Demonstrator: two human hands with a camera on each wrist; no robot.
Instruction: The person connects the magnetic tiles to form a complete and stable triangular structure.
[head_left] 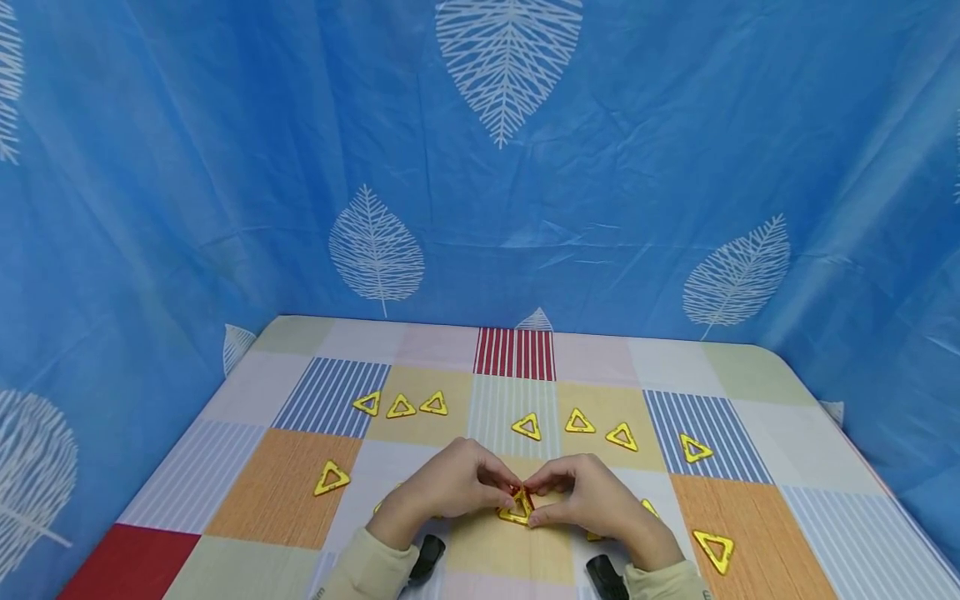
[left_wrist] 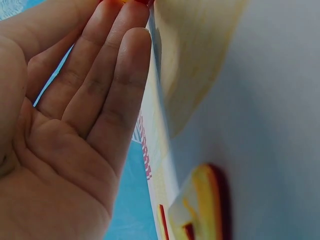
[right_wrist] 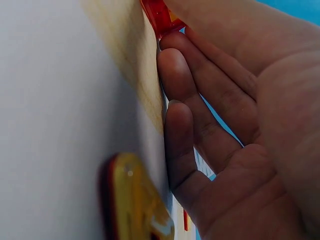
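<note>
Blue leaf-print curtain behind patchwork tabletop [head_left: 750, 508] | yellow triangle tiles [head_left: 519, 507] at front centre, pinched upright between fingers of left hand [head_left: 450, 483] and right hand [head_left: 588, 497] | step judged: joining edges | next: steady alignment needed; loose triangles [head_left: 401, 406] lie scattered.

I see a table under a patchwork cloth [head_left: 517, 354] of striped and plain squares, closed in behind and at both sides by a blue curtain [head_left: 225, 167] printed with white leaves. Loose yellow triangles lie flat on the cloth: 3 in a row at far left [head_left: 401, 407], 1 alone at near left [head_left: 331, 478], 4 spread across the far right [head_left: 622, 436], 1 at near right [head_left: 716, 550].
</note>
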